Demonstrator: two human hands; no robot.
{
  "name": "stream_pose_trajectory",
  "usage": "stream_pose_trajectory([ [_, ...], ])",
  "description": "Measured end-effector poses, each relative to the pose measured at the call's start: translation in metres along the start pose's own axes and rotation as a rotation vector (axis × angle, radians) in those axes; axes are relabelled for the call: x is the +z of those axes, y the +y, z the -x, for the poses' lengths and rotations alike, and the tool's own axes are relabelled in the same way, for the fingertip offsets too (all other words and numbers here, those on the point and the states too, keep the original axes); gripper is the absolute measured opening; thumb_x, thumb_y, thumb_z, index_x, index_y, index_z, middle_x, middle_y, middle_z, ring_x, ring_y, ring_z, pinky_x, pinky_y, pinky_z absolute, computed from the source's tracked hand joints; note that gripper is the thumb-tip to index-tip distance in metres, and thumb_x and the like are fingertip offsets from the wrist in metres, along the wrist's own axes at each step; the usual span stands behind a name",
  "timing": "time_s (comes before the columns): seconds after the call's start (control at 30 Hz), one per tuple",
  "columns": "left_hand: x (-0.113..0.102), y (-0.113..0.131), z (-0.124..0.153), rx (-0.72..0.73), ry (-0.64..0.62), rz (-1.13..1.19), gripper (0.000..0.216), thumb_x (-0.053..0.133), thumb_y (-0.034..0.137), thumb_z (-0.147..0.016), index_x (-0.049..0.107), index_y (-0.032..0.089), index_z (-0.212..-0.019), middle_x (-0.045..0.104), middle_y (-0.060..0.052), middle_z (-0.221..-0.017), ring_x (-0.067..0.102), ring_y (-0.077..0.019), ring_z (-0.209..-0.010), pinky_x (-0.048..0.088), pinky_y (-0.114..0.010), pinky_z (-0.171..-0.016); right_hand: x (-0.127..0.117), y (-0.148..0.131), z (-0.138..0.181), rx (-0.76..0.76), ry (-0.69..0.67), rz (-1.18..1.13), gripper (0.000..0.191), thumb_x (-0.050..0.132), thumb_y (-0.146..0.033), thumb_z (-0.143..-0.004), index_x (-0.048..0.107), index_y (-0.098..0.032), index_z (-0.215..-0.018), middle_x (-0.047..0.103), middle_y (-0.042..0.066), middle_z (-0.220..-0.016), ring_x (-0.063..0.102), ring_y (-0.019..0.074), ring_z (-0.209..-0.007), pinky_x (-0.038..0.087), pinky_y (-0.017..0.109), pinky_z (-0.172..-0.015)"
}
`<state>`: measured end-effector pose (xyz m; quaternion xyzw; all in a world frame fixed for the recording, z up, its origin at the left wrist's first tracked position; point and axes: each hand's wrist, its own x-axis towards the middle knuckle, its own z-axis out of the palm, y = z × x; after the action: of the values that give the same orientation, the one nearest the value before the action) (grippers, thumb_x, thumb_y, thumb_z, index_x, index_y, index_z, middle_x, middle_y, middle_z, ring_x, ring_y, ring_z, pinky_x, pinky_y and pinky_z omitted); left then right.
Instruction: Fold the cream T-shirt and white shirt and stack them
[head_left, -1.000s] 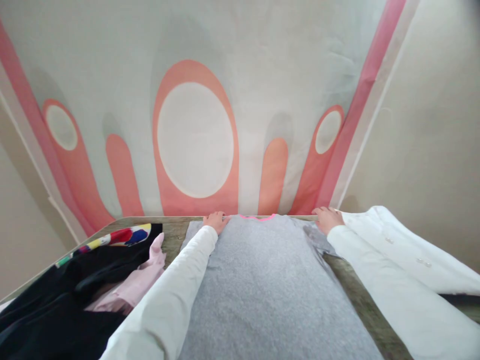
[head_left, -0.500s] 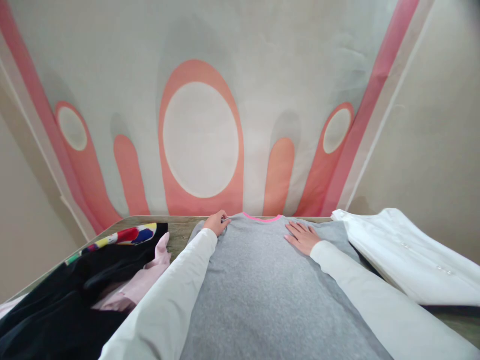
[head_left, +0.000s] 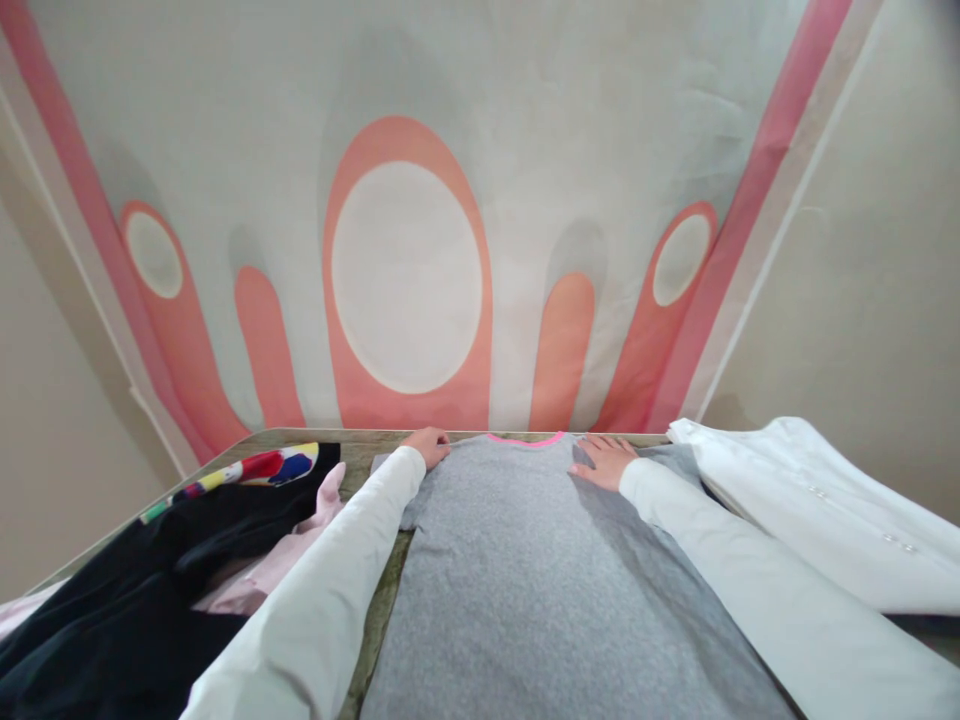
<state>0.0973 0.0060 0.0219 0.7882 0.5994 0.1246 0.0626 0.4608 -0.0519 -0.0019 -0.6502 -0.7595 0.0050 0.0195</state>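
Note:
A grey shirt (head_left: 510, 580) with a pink-trimmed neckline lies spread in front of me, its collar toward the far edge of the table. At its left shoulder is my left hand (head_left: 427, 446), fingers curled together on the cloth; the fingertips are partly hidden. My right hand (head_left: 604, 462) rests flat on the right shoulder beside the neckline, open with its fingers spread. Both my forearms, in white sleeves, lie over the sides of the shirt, and the right one covers part of its edge.
Black clothing (head_left: 112, 630) with a multicoloured band and a pink garment (head_left: 259, 580) lie on the left. A white garment (head_left: 817, 510) lies at right. The wooden table (head_left: 360, 465) ends at a wall (head_left: 517, 200) with pink and orange shapes.
My left hand has shifted slightly left and its grip looks flatter. The shirt's left side has moved right, baring a strip of table. My right hand has moved up slightly toward the shoulder edge.

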Motion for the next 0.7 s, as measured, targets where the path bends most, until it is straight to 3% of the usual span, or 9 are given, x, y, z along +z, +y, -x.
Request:
stream_pose_trajectory([
  [0.13,0.009,0.026,-0.012,-0.048,0.023,0.007,0.037,0.045,0.047,-0.078,0.065,0.016,-0.077,0.065,-0.010,-0.085,0.059,-0.0224,-0.082,0.042,-0.028,-0.069,0.005,-0.015,-0.011,-0.049,0.046,-0.026,0.051,0.035,-0.045,-0.083,0.041,-0.017,-0.126,0.034,0.011,-0.136,0.027,0.0257,-0.125,0.021,0.040,-0.099],
  [0.23,0.020,0.044,-0.021,-0.111,0.064,0.022,0.048,0.031,0.047,-0.085,0.064,0.013,-0.077,0.065,-0.015,-0.086,0.060,-0.0252,-0.083,0.042,-0.032,-0.070,0.012,-0.023,-0.011,-0.033,0.121,-0.024,0.050,0.035,-0.044,-0.084,0.042,-0.015,-0.125,0.029,0.012,-0.138,0.025,0.0267,-0.125,0.021,0.039,-0.098],
  [0.33,0.029,0.052,-0.023,-0.148,0.113,0.039,0.033,0.044,0.041,-0.081,0.064,0.014,-0.081,0.065,-0.013,-0.089,0.059,-0.0257,-0.084,0.043,-0.033,-0.072,0.018,-0.025,-0.007,-0.011,0.253,-0.027,0.049,0.036,-0.046,-0.083,0.047,-0.014,-0.118,0.033,0.014,-0.135,0.030,0.0274,-0.121,0.021,0.039,-0.097],
  [0.43,0.031,0.055,-0.017,-0.103,0.173,0.066,0.020,0.050,0.031,-0.080,0.062,0.018,-0.088,0.064,-0.007,-0.093,0.058,-0.0196,-0.088,0.042,-0.027,-0.076,0.020,-0.025,-0.002,-0.012,0.307,-0.045,0.045,0.037,-0.047,-0.083,0.051,-0.015,-0.111,0.044,0.014,-0.124,0.037,0.0258,-0.114,0.024,0.036,-0.095],
  [0.53,0.027,0.055,-0.009,-0.070,0.239,0.067,0.022,0.044,0.028,-0.084,0.059,0.020,-0.098,0.061,-0.005,-0.097,0.055,-0.0171,-0.091,0.041,-0.025,-0.079,0.018,-0.026,0.003,0.042,0.359,-0.051,0.048,0.040,-0.052,-0.080,0.052,-0.016,-0.108,0.048,0.014,-0.115,0.041,0.0272,-0.106,0.026,0.037,-0.090],
  [0.7,0.014,0.061,0.002,-0.084,0.291,0.001,0.030,0.040,0.030,-0.086,0.052,0.020,-0.112,0.052,-0.010,-0.108,0.047,-0.0221,-0.103,0.035,-0.033,-0.088,0.014,-0.028,0.007,0.101,0.374,-0.041,0.050,0.041,-0.056,-0.077,0.053,-0.016,-0.104,0.051,0.015,-0.106,0.042,0.0287,-0.102,0.026,0.039,-0.086],
])
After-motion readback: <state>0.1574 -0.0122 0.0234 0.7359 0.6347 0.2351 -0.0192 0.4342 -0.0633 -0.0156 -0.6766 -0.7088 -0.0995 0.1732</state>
